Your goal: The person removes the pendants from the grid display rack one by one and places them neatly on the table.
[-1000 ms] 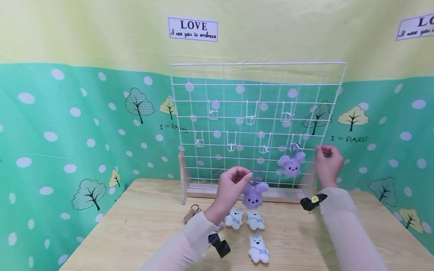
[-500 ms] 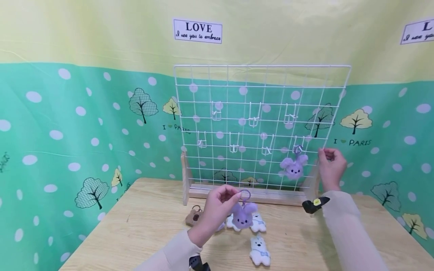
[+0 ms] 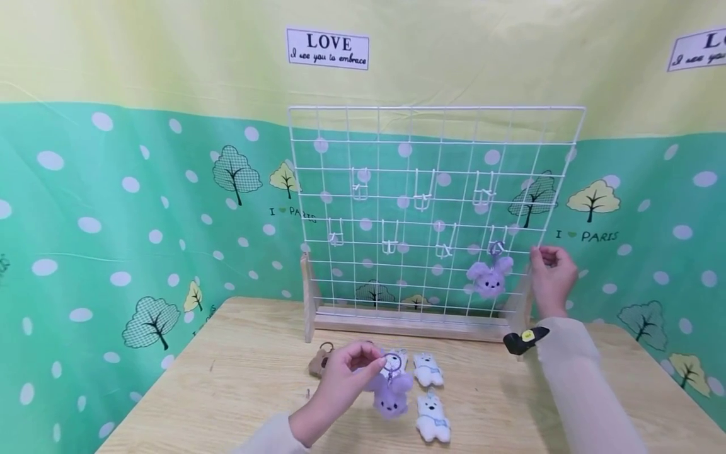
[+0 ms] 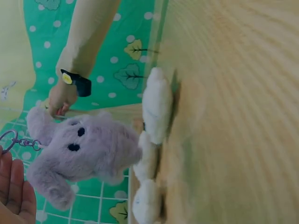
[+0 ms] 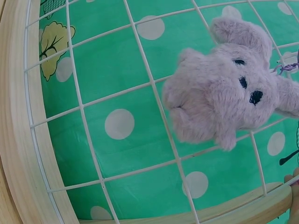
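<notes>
A big wooden table [image 3: 238, 378] has a white wire rack [image 3: 437, 126] standing on it in a wooden base. One purple bunny toy [image 3: 489, 277] hangs from a hook low on the rack's right side. The right hand [image 3: 553, 277] holds the rack's right edge with curled fingers. The left hand [image 3: 340, 384] pinches the ring of a second purple bunny [image 3: 390, 397], which dangles just above the table beside three little white bears [image 3: 431, 416].

Cream sleeves [image 3: 573, 372], black wrist camera [image 3: 524, 339]
</notes>
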{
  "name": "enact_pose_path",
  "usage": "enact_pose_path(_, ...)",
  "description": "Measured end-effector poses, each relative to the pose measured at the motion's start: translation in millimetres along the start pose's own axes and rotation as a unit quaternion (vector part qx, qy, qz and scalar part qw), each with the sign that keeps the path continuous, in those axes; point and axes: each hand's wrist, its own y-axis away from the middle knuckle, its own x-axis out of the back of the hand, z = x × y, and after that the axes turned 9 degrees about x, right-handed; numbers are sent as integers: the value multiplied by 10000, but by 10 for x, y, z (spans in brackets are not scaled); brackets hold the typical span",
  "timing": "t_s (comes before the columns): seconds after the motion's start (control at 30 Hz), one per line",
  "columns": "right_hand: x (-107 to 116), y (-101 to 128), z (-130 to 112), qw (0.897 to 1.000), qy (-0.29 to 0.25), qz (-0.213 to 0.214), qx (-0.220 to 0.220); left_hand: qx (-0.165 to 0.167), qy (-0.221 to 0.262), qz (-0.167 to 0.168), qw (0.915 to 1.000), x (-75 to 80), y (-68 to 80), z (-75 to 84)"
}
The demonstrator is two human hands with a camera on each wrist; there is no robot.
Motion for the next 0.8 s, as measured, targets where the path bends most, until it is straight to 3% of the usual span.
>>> enact_pose_path(0.3, -7, -13, 2, 10000, -17, -8, -64, 11, -106, -417, 9991, 95, 260, -142)
enact_pose_path(0.47, -13, -10, -7, 10000, -16, -18, -25, 204, -61, -710, 9972, 113, 368, -184)
enact_pose_path(0.6, -9, -14, -23, 10000, -13, -12, -25, 164, -57, -837, 9963, 67, 346, -229)
enact_pose_path(0.8, -10, -14, -4, 9999, 7, 24, -105, 34, -20, -596, 9982, -54, 181, -312)
